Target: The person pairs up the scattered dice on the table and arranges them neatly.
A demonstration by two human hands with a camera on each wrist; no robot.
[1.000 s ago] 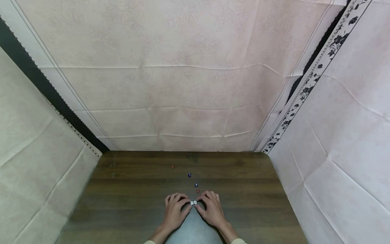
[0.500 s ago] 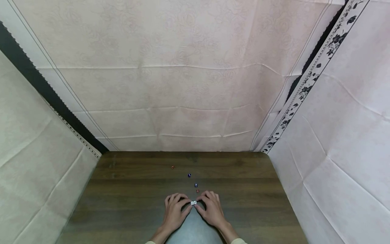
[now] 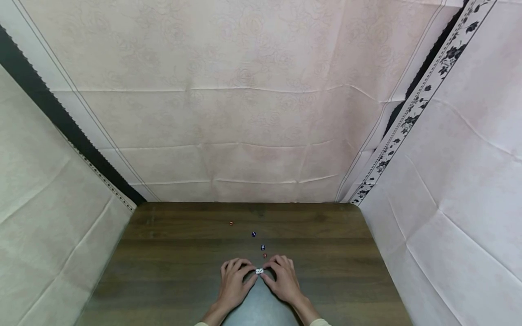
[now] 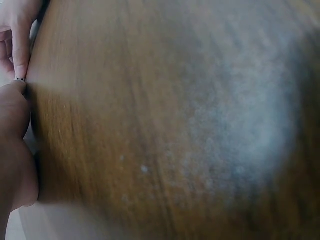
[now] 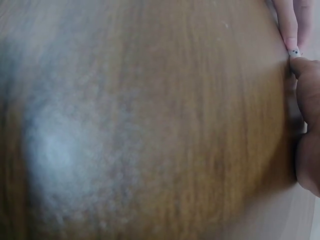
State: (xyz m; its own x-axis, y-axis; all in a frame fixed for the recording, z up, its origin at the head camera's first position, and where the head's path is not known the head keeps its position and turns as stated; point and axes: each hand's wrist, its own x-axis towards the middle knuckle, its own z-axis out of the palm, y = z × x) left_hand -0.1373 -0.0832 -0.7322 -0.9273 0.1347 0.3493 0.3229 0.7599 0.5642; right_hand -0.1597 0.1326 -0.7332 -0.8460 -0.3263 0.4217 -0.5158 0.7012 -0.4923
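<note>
Two white dice (image 3: 257,271) touch side by side at the near middle of the tabletop (image 3: 175,271).
The left hand (image 3: 233,280) pinches the left one between thumb and finger, the right hand (image 3: 284,280) the other; beyond lie a red die (image 3: 264,256), a blue die (image 3: 263,247), a second blue die (image 3: 253,234) and, farthest, a second red die (image 3: 231,222).

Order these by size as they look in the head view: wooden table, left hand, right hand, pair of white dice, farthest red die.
1. Wooden table
2. Left hand and right hand: too alike to rank
3. Pair of white dice
4. Farthest red die, though also farther away
</note>
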